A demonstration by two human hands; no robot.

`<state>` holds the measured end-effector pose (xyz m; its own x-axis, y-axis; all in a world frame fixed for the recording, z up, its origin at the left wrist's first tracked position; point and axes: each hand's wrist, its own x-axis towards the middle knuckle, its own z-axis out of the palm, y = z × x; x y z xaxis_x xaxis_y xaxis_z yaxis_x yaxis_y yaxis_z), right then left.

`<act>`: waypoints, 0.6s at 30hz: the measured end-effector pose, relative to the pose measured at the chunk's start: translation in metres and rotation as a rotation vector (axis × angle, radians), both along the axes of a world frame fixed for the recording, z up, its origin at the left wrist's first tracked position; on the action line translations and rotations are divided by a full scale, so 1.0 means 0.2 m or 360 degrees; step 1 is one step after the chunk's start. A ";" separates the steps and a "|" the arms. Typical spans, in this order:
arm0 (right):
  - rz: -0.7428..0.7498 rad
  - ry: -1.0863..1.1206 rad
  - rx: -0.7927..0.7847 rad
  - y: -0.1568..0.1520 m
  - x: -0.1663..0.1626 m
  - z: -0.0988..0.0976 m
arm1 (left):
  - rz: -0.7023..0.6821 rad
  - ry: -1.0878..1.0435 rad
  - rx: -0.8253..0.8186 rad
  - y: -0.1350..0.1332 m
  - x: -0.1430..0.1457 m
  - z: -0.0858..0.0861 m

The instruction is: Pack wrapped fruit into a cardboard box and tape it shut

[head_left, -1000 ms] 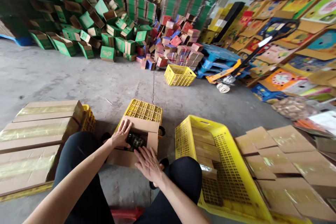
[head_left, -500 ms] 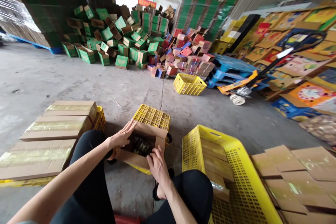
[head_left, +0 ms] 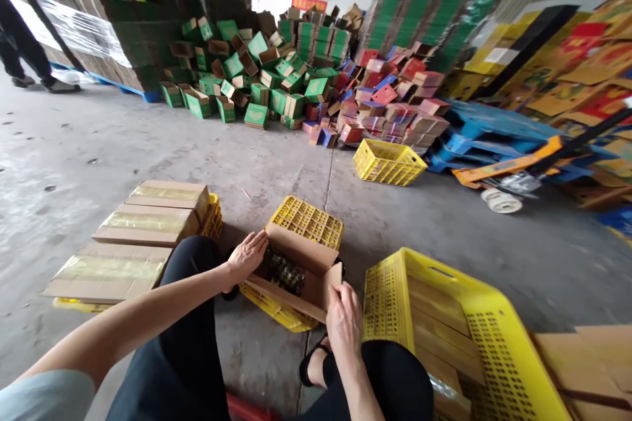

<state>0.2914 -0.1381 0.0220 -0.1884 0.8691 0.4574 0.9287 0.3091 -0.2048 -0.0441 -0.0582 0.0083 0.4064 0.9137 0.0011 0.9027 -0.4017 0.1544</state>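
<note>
So the open cardboard box (head_left: 296, 273) is sitting on top of an upside-down yellow crate (head_left: 309, 220), right between the person's knees, on the concrete floor (head_left: 148, 145). Inside you can see something dark and greenish, too murky to say what. Compared with a second ago, both hands have come off the top: back then they were lying flat over the opening, pressing the flaps down, and now the flaps are up and apart again. The left hand (head_left: 249, 253) is curled over the box's left edge, fingers hooked on the flap there, while the right hand (head_left: 344, 322) has slid to the near right corner and is pinching the flap's edge between thumb and fingers. So the box reads as still open, flaps being rearranged rather than shut. To the left, sealed boxes with tape (head_left: 143, 227) are lined up on another yellow crate, well apart from the open one. Just right of the right knee there's a big yellow basket (head_left: 444, 289) holding flat cardboard. Far back is a heap of green cartons (head_left: 257, 72).
</note>
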 end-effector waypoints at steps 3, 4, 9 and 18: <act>-0.0056 0.0265 -0.0105 0.03 0.03 -0.07 | 0.0060 -0.0031 0.0085 -0.03 -0.08 -0.06; -0.0082 0.0354 -0.0165 0.04 0.04 -0.09 | 0.0060 -0.0026 0.0082 -0.04 -0.10 -0.08; -0.0203 0.0734 -0.0763 0.09 0.14 -0.16 | 0.0339 -0.0032 -0.0106 -0.06 -0.13 -0.13; -0.0420 0.0574 -0.0737 0.10 0.16 -0.13 | 0.0417 -0.0055 -0.0331 0.00 -0.10 -0.12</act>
<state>0.3227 -0.1181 -0.0045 0.1543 0.9879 0.0184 0.8095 -0.1157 -0.5756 -0.0633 -0.0574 -0.0164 0.1605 0.9693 -0.1863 0.9639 -0.1133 0.2411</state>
